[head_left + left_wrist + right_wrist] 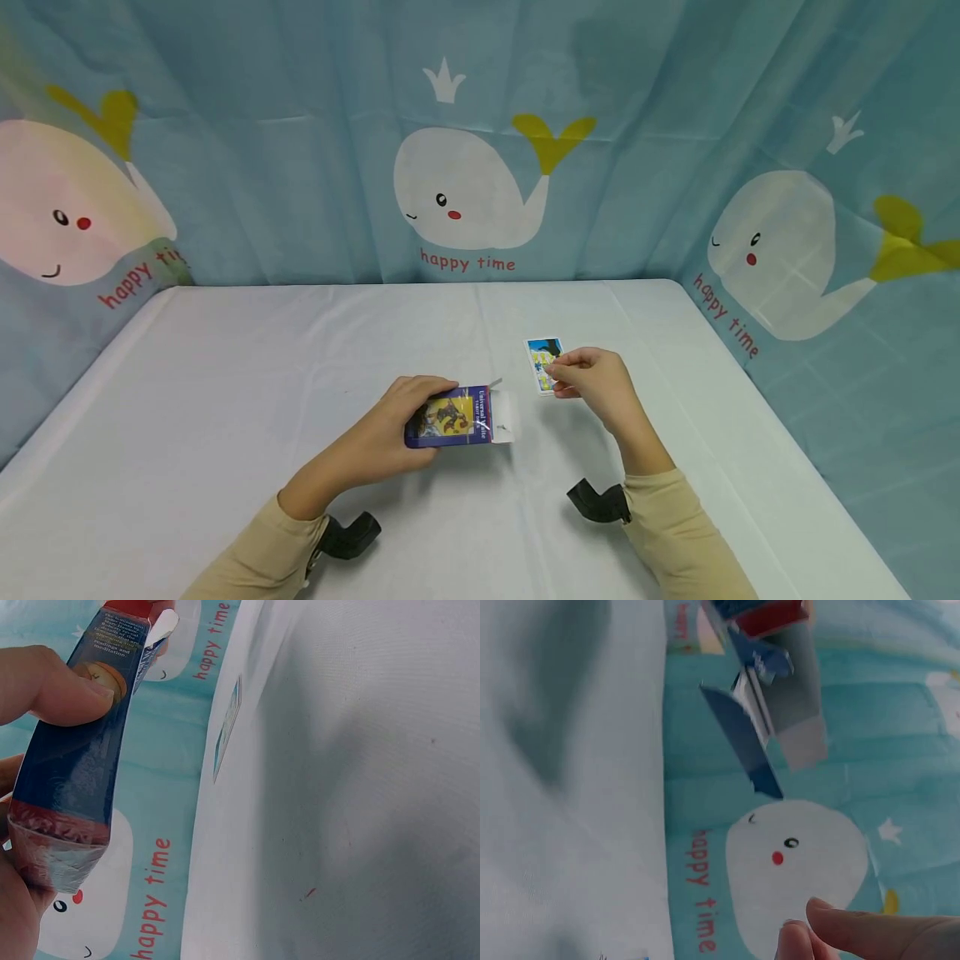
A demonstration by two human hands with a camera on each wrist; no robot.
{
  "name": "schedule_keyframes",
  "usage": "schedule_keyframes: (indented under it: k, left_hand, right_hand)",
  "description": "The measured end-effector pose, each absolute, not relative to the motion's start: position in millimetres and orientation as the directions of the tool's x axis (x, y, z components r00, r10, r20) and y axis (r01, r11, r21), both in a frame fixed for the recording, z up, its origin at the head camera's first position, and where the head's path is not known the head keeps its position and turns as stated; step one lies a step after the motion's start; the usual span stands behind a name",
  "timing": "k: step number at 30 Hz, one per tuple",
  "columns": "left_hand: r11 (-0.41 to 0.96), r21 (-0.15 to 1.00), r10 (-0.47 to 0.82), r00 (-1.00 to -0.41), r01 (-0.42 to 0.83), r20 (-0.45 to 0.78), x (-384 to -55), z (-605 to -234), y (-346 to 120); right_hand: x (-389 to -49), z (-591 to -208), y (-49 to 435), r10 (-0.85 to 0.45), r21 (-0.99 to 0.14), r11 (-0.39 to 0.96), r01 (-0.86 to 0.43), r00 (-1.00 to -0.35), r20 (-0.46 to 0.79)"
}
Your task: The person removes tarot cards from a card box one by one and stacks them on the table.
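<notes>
My left hand (401, 425) grips a dark blue tarot card box (450, 415), thumb along one narrow side in the left wrist view. Its end flap (504, 417) stands open toward the right; the right wrist view shows the spread flaps and cards' edges inside the mouth. A colourful tarot card (542, 358) lies on the table beyond the box, also seen edge-on as a card (229, 729) in the left wrist view. Over that card's lower right part is my right hand (596, 383), thumb and fingers loosely bent with nothing between them.
A white cloth covers the table (247, 358). Behind and beside it hangs a blue curtain (300, 167) with printed whales. Black wrist mounts (600, 502) jut out from both sleeves close to the tabletop.
</notes>
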State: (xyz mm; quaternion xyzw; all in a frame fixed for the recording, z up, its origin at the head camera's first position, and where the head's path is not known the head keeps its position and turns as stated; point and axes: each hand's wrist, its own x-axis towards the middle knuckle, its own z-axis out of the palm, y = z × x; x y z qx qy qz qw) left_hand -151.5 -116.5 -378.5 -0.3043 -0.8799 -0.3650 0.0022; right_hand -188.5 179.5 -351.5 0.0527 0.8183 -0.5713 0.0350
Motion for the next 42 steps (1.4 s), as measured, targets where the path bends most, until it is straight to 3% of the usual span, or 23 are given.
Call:
schedule_keyframes:
  k: [17, 42]
  left_hand:
    - [0.544, 0.632, 0.53, -0.81, 0.552, 0.251, -151, -376, -118]
    - [0.545, 0.626, 0.532, -0.807, 0.558, 0.256, -150, -377, -119]
  right_hand:
    - [-172, -349, 150, -0.082, -0.947, 0.306, 0.093, -0.989, -0.123]
    - [-163, -357, 129, -0.137, -0.935, 0.339, 0.102, -0.978, -0.156]
